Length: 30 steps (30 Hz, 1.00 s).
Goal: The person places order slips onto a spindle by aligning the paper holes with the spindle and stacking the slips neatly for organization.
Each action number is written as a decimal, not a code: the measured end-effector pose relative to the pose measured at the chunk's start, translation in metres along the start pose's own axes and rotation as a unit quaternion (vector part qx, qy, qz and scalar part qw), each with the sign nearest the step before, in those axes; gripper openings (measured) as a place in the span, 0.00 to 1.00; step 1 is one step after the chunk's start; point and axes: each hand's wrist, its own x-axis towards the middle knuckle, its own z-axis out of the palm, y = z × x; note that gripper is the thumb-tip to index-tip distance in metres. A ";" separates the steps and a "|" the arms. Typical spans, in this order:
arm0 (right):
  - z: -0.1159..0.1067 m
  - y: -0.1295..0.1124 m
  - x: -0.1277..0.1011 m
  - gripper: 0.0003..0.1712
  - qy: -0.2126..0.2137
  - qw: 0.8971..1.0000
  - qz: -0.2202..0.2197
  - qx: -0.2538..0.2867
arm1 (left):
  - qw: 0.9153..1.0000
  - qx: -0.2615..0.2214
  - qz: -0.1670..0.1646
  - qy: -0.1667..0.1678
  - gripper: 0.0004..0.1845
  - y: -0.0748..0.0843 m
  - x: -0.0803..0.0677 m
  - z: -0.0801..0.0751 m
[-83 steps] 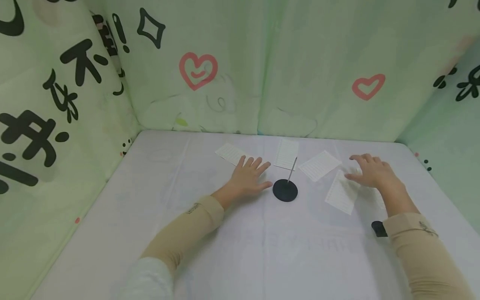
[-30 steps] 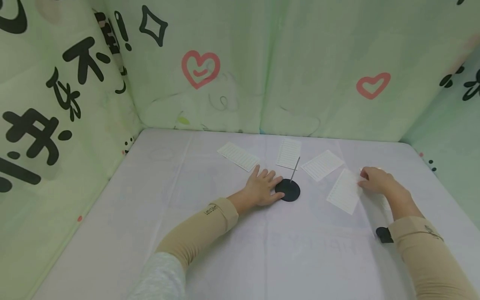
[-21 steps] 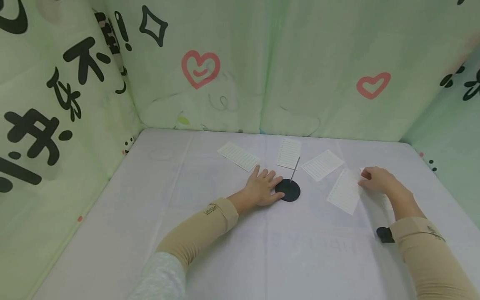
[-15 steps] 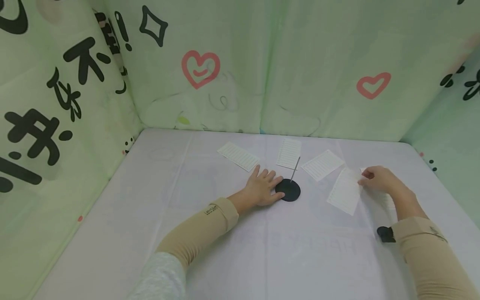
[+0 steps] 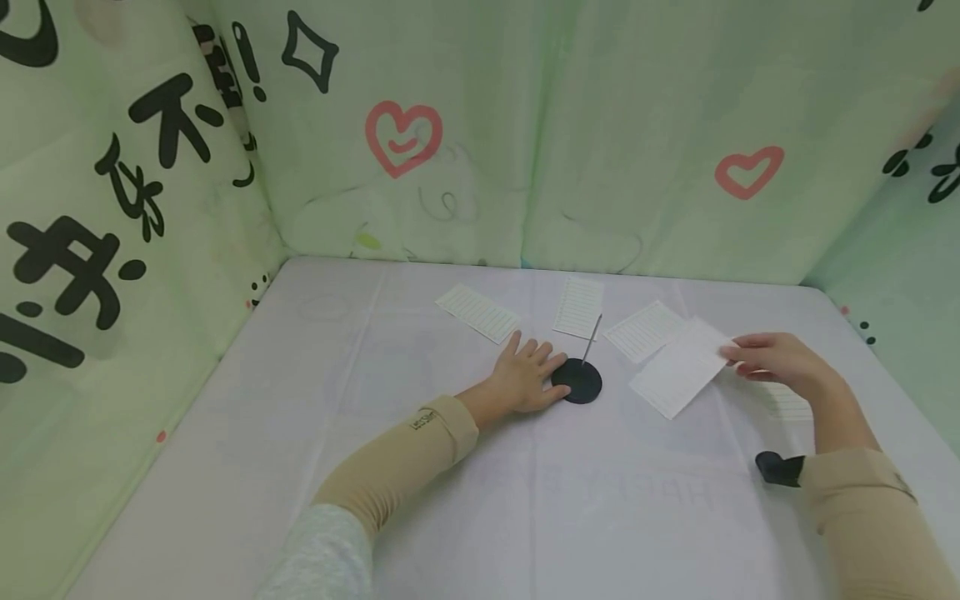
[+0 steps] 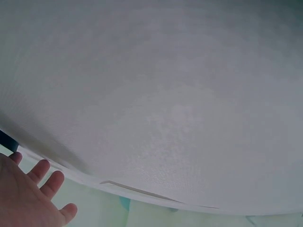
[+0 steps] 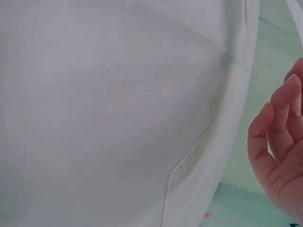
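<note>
Head view: lined paper slip (image 5: 681, 367) lifted clear of the white table (image 5: 525, 500), pinched by its right-hand edge in the right hand (image 5: 776, 361), hanging at about 3 o'clock from the spike holder (image 5: 577, 380). Black round base, thin metal pin (image 5: 592, 337) leaning up toward 1 o'clock. Left hand (image 5: 525, 375) flat on the table at 9 o'clock of the base, fingers spread and relaxed, fingertips (image 5: 558, 361) touching its rim, pinning it down rather than gripping.

Risks from here, just guessing: floppy slip held by one edge only, so easy to buckle or miss the pin and tear crooked. Fingers close to a sharp tip too. Base might skid or tip if the left hand eases off.

Count: five slips total. One in hand, three flat in a fan from 11 to 1 o'clock behind the holder ( (image 5: 477, 312), (image 5: 578, 307), (image 5: 643, 330)), one more (image 5: 787, 404) mostly hidden under the right wrist. One holder, one pin. Wrist views mostly blank table, not much help.
</note>
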 end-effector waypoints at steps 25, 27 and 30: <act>-0.017 -0.059 -0.031 0.08 -0.006 0.981 -0.064 0.181 | 0.947 -0.264 0.002 0.185 0.27 -0.014 -0.001 -0.019; -0.015 -0.067 -0.031 0.09 -0.010 0.980 -0.072 0.186 | 0.902 -0.365 -0.004 0.228 0.21 -0.015 -0.004 -0.024; -0.010 -0.081 -0.030 0.10 -0.016 0.978 -0.082 0.194 | 0.814 -0.514 -0.007 0.272 0.14 -0.016 -0.009 -0.033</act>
